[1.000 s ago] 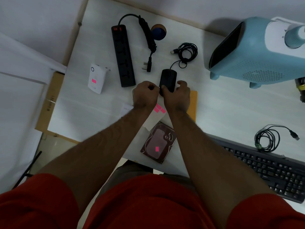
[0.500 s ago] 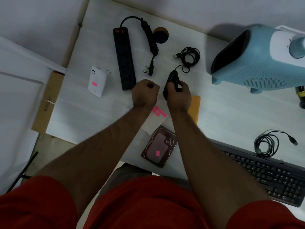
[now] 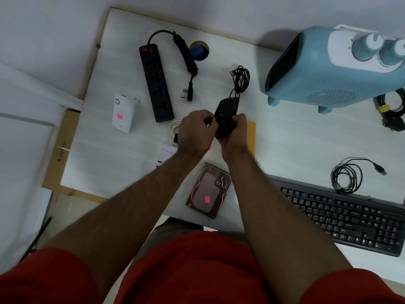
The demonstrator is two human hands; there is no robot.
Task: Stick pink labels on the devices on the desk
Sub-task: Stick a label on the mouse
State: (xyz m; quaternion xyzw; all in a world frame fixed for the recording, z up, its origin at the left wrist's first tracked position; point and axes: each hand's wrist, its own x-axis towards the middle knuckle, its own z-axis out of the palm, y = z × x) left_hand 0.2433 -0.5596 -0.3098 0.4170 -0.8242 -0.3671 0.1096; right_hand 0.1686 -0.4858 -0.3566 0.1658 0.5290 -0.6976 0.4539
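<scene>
My right hand grips a black wired mouse, held tilted just above the white desk. My left hand is closed with its fingertips pinched against the mouse's left side; any label between them is hidden. A pink corner of the label sheet peeks out under my hands. The hard drive near the front edge and the white plug-in device at the left each carry a pink label. The black power strip and the blue heater show no label.
The mouse's coiled cable lies behind my hands. A black keyboard and a coiled cable sit at the right. A white cable and a yellow pad lie beside my hands. A round blue object sits at the back.
The mouse has been lifted off the desk and tilted in my right hand. My left hand, apart from it half a second ago, has moved right against the mouse.
</scene>
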